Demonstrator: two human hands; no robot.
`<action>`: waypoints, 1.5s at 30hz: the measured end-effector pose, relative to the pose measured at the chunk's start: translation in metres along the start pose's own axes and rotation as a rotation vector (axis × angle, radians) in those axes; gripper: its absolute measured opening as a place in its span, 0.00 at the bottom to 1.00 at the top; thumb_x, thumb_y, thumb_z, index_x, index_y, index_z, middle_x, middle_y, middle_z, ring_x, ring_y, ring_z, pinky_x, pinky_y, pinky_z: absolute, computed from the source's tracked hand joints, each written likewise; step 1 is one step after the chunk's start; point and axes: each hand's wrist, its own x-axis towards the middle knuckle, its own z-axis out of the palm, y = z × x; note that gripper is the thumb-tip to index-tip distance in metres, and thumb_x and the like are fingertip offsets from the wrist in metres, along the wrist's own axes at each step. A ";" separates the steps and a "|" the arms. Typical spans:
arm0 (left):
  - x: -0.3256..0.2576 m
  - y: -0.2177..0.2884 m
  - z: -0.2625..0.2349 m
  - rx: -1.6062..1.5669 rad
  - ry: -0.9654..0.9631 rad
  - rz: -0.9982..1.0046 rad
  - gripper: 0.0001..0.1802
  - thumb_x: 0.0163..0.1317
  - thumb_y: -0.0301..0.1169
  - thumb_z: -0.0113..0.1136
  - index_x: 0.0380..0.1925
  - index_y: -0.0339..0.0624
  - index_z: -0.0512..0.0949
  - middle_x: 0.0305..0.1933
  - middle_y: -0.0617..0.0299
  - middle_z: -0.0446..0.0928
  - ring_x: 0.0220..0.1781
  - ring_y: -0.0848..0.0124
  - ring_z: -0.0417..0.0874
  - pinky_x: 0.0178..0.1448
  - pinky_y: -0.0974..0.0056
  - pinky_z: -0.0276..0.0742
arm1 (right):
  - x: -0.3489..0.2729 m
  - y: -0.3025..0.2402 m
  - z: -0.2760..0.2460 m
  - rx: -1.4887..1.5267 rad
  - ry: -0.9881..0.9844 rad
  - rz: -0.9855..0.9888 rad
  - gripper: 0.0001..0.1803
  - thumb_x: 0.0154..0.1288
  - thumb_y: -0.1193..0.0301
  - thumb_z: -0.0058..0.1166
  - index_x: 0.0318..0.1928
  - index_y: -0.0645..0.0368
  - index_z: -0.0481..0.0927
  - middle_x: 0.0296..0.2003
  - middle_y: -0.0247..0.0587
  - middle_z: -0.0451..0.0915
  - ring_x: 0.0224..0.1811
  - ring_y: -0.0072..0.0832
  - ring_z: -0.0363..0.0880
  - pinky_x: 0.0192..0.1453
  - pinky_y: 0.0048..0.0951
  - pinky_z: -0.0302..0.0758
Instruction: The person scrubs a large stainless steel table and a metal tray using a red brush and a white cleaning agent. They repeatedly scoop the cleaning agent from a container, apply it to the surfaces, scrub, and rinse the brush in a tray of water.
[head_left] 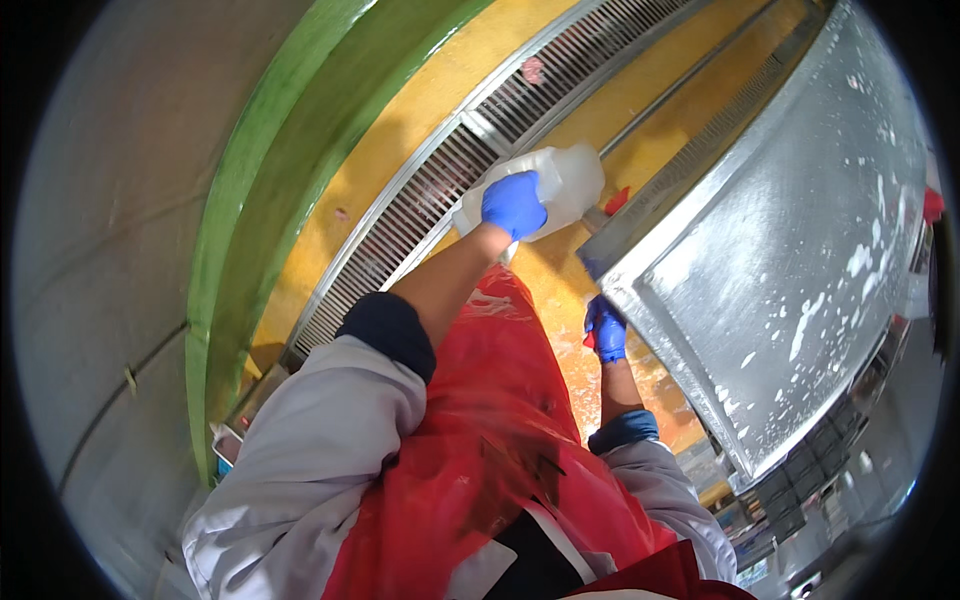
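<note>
Left blue-gloved hand gripping translucent white plastic jug, tilted for pouring over the metal floor grate; right blue-gloved hand closed around a small red object beside wet stainless-steel bench.

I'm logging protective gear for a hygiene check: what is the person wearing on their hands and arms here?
Both hands wear bright blue disposable gloves: the left hand and the right hand. The sleeves are light grey, pushed up, with dark blue cuffs of an under-layer showing at the left sleeve and right sleeve. The forearms are bare between cuff and glove. A wet red apron covers the front.
</note>
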 end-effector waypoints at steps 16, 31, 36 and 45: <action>0.205 0.176 -0.166 0.446 -0.101 0.561 0.17 0.55 0.38 0.57 0.39 0.37 0.81 0.40 0.49 0.82 0.46 0.56 0.83 0.50 0.56 0.78 | -0.024 0.023 0.099 -0.003 0.548 0.001 0.08 0.72 0.66 0.43 0.33 0.51 0.69 0.13 0.27 0.61 0.09 0.21 0.58 0.11 0.24 0.57; 0.163 -0.005 -0.203 -0.114 0.004 0.327 0.23 0.49 0.41 0.64 0.41 0.37 0.74 0.41 0.46 0.80 0.44 0.50 0.81 0.49 0.54 0.76 | -0.159 0.000 0.220 0.563 0.711 0.338 0.39 0.68 0.76 0.39 0.74 0.30 0.42 0.12 0.25 0.56 0.09 0.17 0.56 0.11 0.23 0.57; 0.152 0.087 -0.254 -0.269 0.296 0.614 0.20 0.51 0.38 0.65 0.38 0.36 0.74 0.37 0.45 0.80 0.40 0.52 0.82 0.46 0.56 0.77 | -0.250 0.061 0.234 0.730 0.830 0.424 0.41 0.66 0.76 0.39 0.74 0.33 0.40 0.12 0.26 0.57 0.09 0.19 0.56 0.11 0.25 0.57; -0.008 0.231 -0.234 -0.506 0.430 1.043 0.11 0.54 0.26 0.64 0.38 0.37 0.78 0.35 0.57 0.81 0.36 0.68 0.80 0.43 0.61 0.76 | -0.385 0.304 0.217 0.355 1.081 0.674 0.40 0.63 0.72 0.45 0.74 0.49 0.44 0.18 0.41 0.73 0.14 0.29 0.72 0.17 0.34 0.70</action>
